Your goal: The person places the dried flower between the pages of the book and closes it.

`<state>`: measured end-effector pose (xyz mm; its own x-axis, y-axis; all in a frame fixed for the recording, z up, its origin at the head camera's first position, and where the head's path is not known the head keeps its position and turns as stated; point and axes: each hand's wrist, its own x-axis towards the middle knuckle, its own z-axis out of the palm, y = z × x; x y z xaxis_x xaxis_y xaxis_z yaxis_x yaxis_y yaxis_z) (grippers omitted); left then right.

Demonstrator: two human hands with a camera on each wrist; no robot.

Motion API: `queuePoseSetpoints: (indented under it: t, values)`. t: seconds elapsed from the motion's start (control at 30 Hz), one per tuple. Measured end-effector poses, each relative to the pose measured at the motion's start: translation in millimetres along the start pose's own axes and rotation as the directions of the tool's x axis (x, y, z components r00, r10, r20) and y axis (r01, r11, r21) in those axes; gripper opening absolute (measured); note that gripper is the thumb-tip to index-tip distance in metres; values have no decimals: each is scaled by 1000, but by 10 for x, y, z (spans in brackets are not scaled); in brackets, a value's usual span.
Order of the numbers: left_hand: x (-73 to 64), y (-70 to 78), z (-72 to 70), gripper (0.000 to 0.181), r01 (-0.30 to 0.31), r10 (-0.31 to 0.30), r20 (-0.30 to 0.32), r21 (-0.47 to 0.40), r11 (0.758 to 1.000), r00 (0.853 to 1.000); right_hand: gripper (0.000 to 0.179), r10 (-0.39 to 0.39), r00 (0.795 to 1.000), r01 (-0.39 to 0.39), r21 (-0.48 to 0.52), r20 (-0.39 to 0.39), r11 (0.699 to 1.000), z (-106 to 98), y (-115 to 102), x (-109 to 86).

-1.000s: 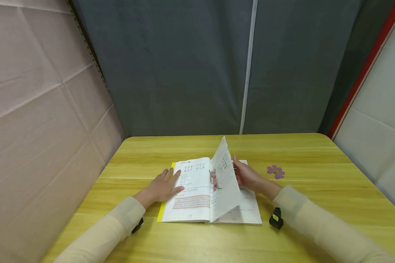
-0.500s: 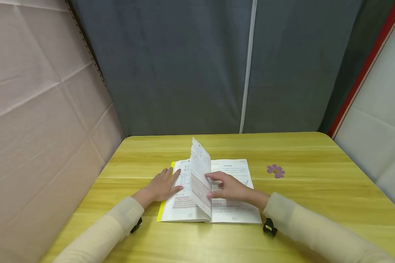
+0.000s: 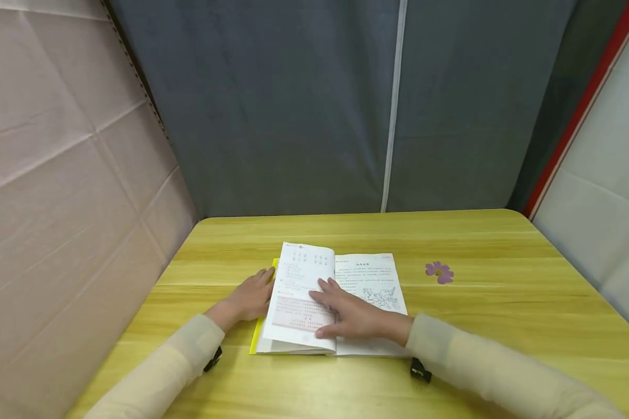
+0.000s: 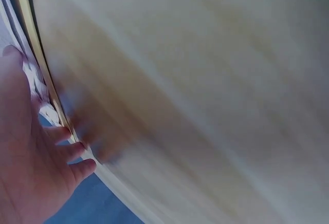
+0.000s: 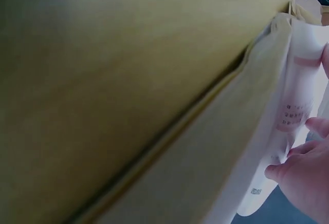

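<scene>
An open book with printed pages and a yellow cover edge lies on the table. Its turned page lies over the left side, the outer edge still a little raised. My left hand rests at the book's left edge, fingertips partly covered by that page; in the left wrist view the left hand is beside the book's edge. With fingers spread, my right hand touches the page near the spine. The right wrist view shows the right hand against the curved page.
A purple flower with a yellowish centre lies on the wooden table, right of the book. A dark grey curtain stands behind the table, with pale panels at both sides.
The page has swung from upright on the right over to the left side. My right hand has moved left with it, from beyond the page to near the spine. The left hand has barely moved.
</scene>
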<state>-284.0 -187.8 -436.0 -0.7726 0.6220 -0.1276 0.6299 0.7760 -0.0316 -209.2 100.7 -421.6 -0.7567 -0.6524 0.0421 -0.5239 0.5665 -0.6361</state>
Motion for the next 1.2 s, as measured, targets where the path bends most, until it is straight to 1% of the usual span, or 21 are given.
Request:
queuePoseSetpoints:
  t: [0.13,0.27,0.4,0.5,0.67,0.77,0.87,1.03,1.13,1.2]
  values:
    - [-27,-60,15,62,11,-10,25,-11,1000,1000,87,-7,1000,8,-52,23,999,38,12,4]
    - [-60,-119,31,60,9,-9,5,-56,998,1000,86,-7,1000,9,-94,27,995,56,17,11]
    - [-88,-140,25,58,-5,1,-39,-103,995,999,85,-7,999,11,-131,32,991,58,5,17]
    - [-102,-145,11,55,-8,-1,-77,-113,994,997,84,-11,999,18,-189,41,982,65,0,21]
    - [-97,-144,-26,52,4,-17,-161,-79,997,987,81,-26,997,46,-309,68,950,67,-27,25]
    - [-76,-136,-48,55,23,-33,-175,-59,998,984,79,-32,995,63,-371,90,927,59,-57,34]
    - [-55,-115,-72,62,39,-51,-156,-77,996,986,77,-27,994,70,-411,110,909,56,-82,48]
    - [-4,-69,-71,71,54,-64,-86,-121,991,994,75,-18,992,74,-449,127,891,62,-105,71]
    - [24,-40,-54,75,63,-69,-50,-112,992,996,74,-21,991,80,-467,130,881,66,-110,82]
    - [38,-22,-48,76,66,-70,-39,-96,993,997,74,-21,991,83,-481,133,873,69,-109,90]
